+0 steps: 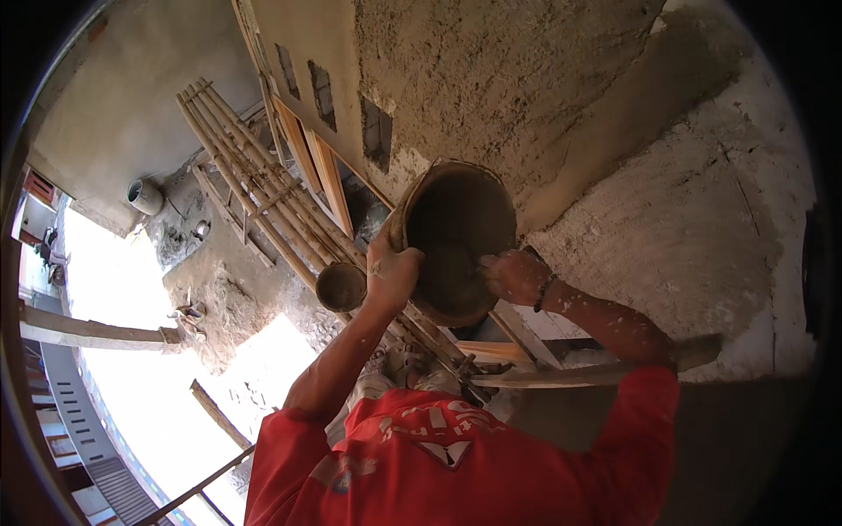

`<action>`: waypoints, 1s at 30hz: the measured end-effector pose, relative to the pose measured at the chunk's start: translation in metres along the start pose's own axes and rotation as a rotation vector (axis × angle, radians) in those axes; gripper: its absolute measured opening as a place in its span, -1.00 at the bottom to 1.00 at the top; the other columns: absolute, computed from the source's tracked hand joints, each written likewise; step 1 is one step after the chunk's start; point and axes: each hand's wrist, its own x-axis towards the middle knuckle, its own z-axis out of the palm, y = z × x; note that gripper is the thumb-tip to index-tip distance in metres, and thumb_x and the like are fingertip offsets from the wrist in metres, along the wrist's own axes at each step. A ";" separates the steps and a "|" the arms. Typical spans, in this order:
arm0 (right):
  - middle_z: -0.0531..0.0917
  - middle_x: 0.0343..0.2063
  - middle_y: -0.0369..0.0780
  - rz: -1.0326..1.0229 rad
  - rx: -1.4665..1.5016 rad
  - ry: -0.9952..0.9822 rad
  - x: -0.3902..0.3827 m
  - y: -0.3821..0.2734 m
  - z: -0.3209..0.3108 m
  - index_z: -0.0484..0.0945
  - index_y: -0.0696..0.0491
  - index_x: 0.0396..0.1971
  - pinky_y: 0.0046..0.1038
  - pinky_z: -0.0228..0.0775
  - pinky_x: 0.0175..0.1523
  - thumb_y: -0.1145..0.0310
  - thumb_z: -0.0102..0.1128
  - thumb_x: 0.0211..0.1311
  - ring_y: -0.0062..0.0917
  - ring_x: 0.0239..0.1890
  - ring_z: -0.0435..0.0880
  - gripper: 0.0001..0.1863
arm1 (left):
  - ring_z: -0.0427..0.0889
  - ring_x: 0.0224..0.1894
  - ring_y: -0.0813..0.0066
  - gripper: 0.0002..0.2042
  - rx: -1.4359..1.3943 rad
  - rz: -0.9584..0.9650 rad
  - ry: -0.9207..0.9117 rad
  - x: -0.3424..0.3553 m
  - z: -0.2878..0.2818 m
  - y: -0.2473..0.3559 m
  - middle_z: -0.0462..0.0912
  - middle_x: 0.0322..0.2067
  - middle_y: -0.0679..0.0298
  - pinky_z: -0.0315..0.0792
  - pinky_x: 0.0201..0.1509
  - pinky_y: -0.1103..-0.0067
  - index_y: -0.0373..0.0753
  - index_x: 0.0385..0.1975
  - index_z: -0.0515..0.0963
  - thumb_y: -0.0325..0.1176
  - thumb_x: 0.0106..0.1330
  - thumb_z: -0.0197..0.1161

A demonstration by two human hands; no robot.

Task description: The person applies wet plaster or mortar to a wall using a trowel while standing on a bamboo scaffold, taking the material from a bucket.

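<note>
A large round bucket (465,197), grey with mortar inside, is tipped so that its mouth faces me, close to the wall. My left hand (392,273) is closed on its left rim, thumb toward the inside. At the opposite side of the mouth is my right hand (516,277), fingers curled and spattered with mortar. A small dark edge shows beside its knuckles, but what it holds is hidden. Left of my left forearm, a smaller round pail (341,287) rests by the bamboo poles.
Bamboo poles (254,180) tied into a scaffold walkway run under me. Wet plaster (491,79) covers the upper wall; a paler rough patch (667,237) lies right. A wooden plank (605,373) juts out near my right elbow. Far below left are a grey bucket (146,197) and a sand heap (224,302).
</note>
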 end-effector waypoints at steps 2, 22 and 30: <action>0.62 -0.31 -0.03 -0.163 0.109 0.068 0.003 0.012 0.024 0.51 0.07 -0.13 -0.18 0.53 -0.15 0.26 0.15 0.10 -0.13 -0.27 0.65 -0.66 | 0.63 -0.19 0.33 -0.46 0.009 -0.004 0.024 0.000 0.008 -0.012 0.66 -0.24 0.07 0.48 -0.05 0.49 -0.41 0.06 0.45 -0.57 -0.06 0.12; 0.67 -0.35 -0.07 -0.051 0.488 0.265 -0.015 -0.019 -0.109 0.56 0.16 -0.14 -0.33 0.51 -0.14 0.31 0.25 0.06 -0.26 -0.28 0.69 -0.64 | 0.60 -0.14 0.43 -0.47 -0.338 -0.088 0.188 -0.015 -0.068 -0.066 0.61 -0.13 0.15 0.48 -0.01 0.57 -0.43 0.11 0.38 -0.63 0.01 0.06; 0.61 -0.10 -0.01 0.558 0.281 0.555 -0.013 0.115 -0.088 0.47 0.20 0.04 -0.33 0.40 0.04 0.13 0.07 0.26 -0.33 -0.06 0.60 -0.50 | 0.56 -0.02 0.35 -0.39 -0.306 -0.113 0.199 -0.024 -0.079 -0.080 0.56 -0.04 0.08 0.42 0.10 0.54 -0.45 0.16 0.33 -0.60 -0.06 0.01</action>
